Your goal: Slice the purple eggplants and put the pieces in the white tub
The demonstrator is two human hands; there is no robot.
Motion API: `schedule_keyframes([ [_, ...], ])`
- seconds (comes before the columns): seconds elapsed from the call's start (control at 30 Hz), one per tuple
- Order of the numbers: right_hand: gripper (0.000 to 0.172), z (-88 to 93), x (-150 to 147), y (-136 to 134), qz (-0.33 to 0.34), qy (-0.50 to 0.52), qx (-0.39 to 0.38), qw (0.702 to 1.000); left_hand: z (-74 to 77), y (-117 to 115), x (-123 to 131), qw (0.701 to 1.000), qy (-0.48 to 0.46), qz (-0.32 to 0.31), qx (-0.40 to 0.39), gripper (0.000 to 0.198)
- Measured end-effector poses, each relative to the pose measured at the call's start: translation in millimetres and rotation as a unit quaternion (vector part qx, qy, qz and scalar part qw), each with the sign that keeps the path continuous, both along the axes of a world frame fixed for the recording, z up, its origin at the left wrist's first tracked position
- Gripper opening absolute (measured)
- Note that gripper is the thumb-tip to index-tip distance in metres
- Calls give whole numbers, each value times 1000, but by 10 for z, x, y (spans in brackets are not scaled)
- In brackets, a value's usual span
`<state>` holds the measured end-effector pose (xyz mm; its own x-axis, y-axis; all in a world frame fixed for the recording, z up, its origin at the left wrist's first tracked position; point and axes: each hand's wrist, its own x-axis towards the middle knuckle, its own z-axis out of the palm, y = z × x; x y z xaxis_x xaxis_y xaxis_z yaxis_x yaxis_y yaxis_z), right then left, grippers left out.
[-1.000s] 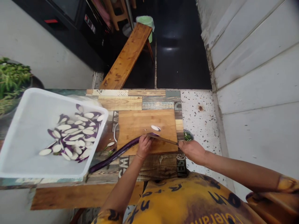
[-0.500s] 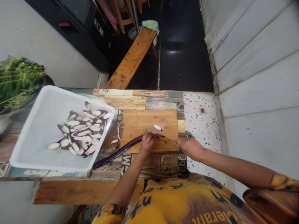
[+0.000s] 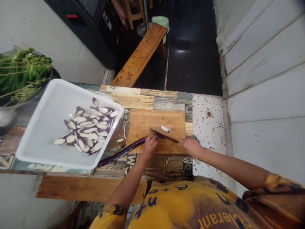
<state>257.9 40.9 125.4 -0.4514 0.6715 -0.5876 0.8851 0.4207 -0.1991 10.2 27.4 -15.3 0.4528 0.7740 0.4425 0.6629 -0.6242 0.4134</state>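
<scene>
A long purple eggplant [image 3: 124, 151] lies slanted across the near left corner of a wooden cutting board [image 3: 157, 122]. My left hand [image 3: 149, 146] is closed over its cut end, pinning it to the board. My right hand [image 3: 190, 147] grips the handle of a knife [image 3: 164, 134] whose broad blade lies tilted over the eggplant's tip. One white slice [image 3: 165, 128] rests on the board just past the blade. A white tub [image 3: 40, 127] to the left holds several purple-edged slices [image 3: 89, 128].
A bowl of green herbs [image 3: 23, 71] stands at the far left. A lone slice [image 3: 120, 140] lies between tub and board. A wooden bench [image 3: 140, 55] runs away beyond the table. A white panelled wall [image 3: 264, 79] closes the right side.
The knife blade has tipped from edge-down to lying flatter over the eggplant's end. The camera has shifted, so everything sits a little further right in view.
</scene>
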Motion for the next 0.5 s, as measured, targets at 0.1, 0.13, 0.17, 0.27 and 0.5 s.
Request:
schedule_keyframes([
  [0.1,38,-64,-216,87,-29,-10,1,1000,24,2,9,1000,-4,3,1,16],
  [0.13,39,-72,-247,85,-37,-12,8,999,31,-2,9,1000,-5,8,-1,16],
  [0.17,39,-70,-250,66,-44,-15,17,999,38,-7,7,1000,-4,13,-2,16],
  [0.27,34,-9,-120,-56,-33,-16,37,999,55,-26,-1,1000,8,26,11,17],
  [0.5,21,197,193,-176,28,-7,22,999,33,-27,-19,1000,-7,4,7,18],
])
